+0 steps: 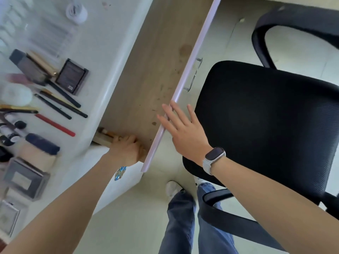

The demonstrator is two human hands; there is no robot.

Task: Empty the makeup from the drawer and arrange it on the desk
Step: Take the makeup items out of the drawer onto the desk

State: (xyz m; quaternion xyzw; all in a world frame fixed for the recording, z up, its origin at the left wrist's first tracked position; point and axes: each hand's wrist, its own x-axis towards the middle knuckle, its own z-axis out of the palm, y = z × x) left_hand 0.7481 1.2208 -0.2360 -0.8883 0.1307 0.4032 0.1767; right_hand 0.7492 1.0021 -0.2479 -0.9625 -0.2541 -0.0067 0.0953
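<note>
The drawer (146, 74) stands pulled out, its wooden bottom bare and stained. The left hand (126, 149) reaches into its near corner — what its grip holds cannot be told. The right hand (180, 125) rests flat on the drawer's front edge, fingers straight. The makeup — pencils (60, 105), a dark compact (72, 76), boxes (25, 177) — lies on the white tabletop (102, 43), beside a black chair (266, 114).
</note>
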